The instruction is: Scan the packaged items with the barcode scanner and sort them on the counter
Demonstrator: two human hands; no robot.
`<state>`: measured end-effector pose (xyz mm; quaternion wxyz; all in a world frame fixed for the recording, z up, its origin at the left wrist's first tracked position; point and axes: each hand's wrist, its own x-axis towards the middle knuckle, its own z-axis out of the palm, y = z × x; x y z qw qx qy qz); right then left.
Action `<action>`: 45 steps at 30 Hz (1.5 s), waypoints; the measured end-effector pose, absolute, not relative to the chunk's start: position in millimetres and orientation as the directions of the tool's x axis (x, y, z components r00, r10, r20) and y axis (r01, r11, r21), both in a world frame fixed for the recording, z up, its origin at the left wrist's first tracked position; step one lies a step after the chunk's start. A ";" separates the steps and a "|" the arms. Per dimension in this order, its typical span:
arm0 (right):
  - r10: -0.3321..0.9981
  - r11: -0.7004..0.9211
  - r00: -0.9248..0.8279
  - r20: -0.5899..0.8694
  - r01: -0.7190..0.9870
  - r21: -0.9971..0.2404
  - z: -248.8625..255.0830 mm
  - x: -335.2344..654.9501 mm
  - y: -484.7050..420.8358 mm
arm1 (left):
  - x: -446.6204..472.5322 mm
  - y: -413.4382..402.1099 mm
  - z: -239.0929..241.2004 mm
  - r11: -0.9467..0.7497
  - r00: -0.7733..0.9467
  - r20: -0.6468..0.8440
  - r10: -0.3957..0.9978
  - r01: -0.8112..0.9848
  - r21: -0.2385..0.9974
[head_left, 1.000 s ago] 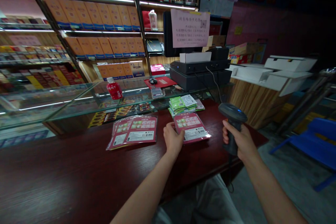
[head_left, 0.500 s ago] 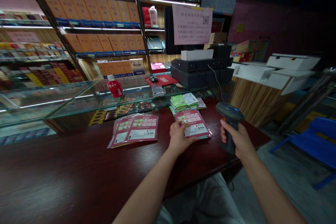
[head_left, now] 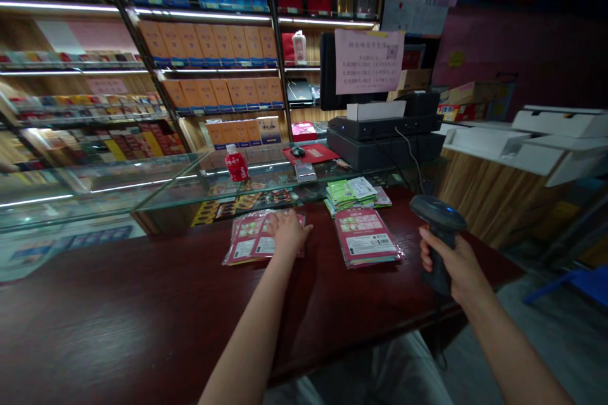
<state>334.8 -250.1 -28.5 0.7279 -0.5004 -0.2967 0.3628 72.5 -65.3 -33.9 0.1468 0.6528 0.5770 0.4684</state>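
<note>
My right hand (head_left: 455, 262) grips a dark handheld barcode scanner (head_left: 437, 214) by its handle, its head pointing left over the dark wooden counter (head_left: 142, 310). My left hand (head_left: 288, 232) lies flat on the left pile of pink packets (head_left: 247, 237). A second, neater stack of pink packets (head_left: 367, 236) lies between my two hands, untouched. Behind it sits a small stack of green and white packets (head_left: 350, 192).
A glass display case (head_left: 142, 180) runs along the far side, with a red bottle (head_left: 236, 164) and a mouse on a red pad (head_left: 308, 152) on top. A black cash register and printer (head_left: 382, 133) stand at the right. Shelves of orange boxes (head_left: 209, 44) fill the back wall.
My left hand left the right stack of pink packets and moved left onto the other pile. The scanner hand stayed about where it was; my head turned slightly left.
</note>
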 end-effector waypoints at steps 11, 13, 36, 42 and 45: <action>0.835 0.190 0.548 0.042 -0.216 -0.958 -34.5 325.7 -240.3 | 30.3 -69.7 -28.0 0.172 -0.215 0.180 0.960 0.959 0.225; 0.839 0.180 0.543 0.032 -0.222 -0.958 -35.1 323.6 -239.2 | 30.3 -69.7 -25.3 0.179 -0.234 0.197 0.952 0.949 0.259; 0.874 0.146 0.485 0.033 -0.198 -0.969 -25.0 323.9 -223.1 | 64.4 -52.6 -56.2 -0.397 -0.114 0.383 0.917 -0.147 0.906; 0.889 0.080 0.457 -0.023 -0.205 -0.976 -25.3 324.2 -214.5 | 85.2 -61.4 -78.1 -0.311 -0.035 0.315 0.949 -0.294 0.904; 0.885 0.026 0.459 -0.073 -0.207 -0.978 -23.4 324.9 -209.3 | 84.0 -66.8 -78.5 -0.269 -0.058 0.265 0.963 -0.320 0.908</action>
